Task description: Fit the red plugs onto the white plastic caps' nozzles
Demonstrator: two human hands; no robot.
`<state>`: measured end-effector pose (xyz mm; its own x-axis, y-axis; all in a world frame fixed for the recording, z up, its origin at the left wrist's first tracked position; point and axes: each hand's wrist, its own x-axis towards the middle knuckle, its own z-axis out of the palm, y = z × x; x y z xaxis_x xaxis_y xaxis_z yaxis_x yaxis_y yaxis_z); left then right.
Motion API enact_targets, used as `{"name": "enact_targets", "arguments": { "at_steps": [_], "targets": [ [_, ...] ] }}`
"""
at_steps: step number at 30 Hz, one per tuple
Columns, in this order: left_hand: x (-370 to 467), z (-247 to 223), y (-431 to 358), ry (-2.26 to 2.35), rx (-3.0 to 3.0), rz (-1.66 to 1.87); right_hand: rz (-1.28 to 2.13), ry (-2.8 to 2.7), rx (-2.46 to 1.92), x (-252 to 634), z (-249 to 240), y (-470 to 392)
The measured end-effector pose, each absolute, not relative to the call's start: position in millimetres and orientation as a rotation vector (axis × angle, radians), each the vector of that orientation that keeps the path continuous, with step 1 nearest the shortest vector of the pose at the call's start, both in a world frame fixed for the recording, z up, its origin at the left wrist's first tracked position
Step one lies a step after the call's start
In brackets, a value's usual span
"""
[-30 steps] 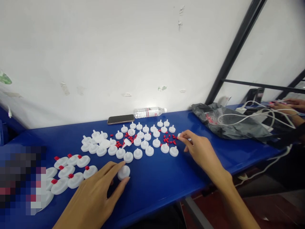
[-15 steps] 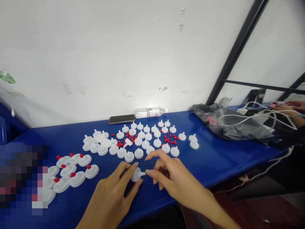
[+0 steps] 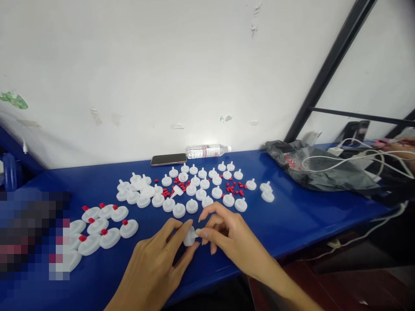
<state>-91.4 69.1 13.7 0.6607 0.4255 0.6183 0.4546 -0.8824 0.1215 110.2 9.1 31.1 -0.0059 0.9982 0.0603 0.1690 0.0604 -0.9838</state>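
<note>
Head view: right hand (image 3: 234, 231), grip unclear, arrives from two o'clock, joining left hand (image 3: 158, 255) on its pinched white cap (image 3: 188, 238).

Place, as I read it over the remote feed: probably a workshop, plainly fitted. Evidence: long blue bench (image 3: 292, 218), back edge against a marked white wall (image 3: 129, 65) bearing stuck scraps (image 3: 177, 126); white stemmed discs (image 3: 192, 206) and red caps (image 3: 241, 185) in quantity mid-bench; dark plastic bag (image 3: 337, 178) toward the right end, another person's hand (image 3: 397, 148) beyond. Phone (image 3: 168, 160) and bottle (image 3: 210, 150) sit along the back edge.
</note>
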Motion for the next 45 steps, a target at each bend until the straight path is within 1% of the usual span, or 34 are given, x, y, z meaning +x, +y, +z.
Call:
{"name": "enact_targets", "arguments": {
  "at_steps": [2, 5, 8, 16, 22, 27, 32, 39, 45],
  "targets": [
    [-92.4, 12.5, 69.2, -0.739, -2.827, -1.031, 1.066, -1.364, -1.326, 110.4, 30.0, 9.5],
    [-93.6, 11.3, 69.4, -0.747, -2.812, -1.032, 0.897, -1.484, -1.444, 110.1, 31.0, 9.0],
    [-92.9, 12.0, 70.3, -0.758, -2.784, -1.007, 0.753, -1.659, -1.458, 109.3, 33.7, 7.4],
    [-88.8, 16.4, 72.0, -0.705, -2.712, -1.06, 0.643, -1.797, -1.473, 106.7, 31.4, 0.3],
    [-88.8, 14.3, 71.7, -0.701, -2.719, -0.991, 0.653, -1.774, -1.496, 108.7, 29.8, 1.3],
    [-88.5, 14.0, 73.8, -0.722, -2.689, -1.008, 0.675, -1.792, -1.474, 111.7, 27.6, 2.2],
    [-87.8, 10.9, 74.1, -0.512, -2.724, -1.135, 0.63, -1.819, -1.466, 113.6, 26.3, 0.0],
    [-83.5, 13.4, 66.5, -0.6, -2.799, -1.195, 0.622, -1.907, -1.414, 116.8, 26.7, 1.1],
    [-87.6, 10.3, 66.0, -0.673, -2.93, -1.125, 0.588, -1.947, -1.461, 115.8, 27.5, 1.0]
  ]
}}
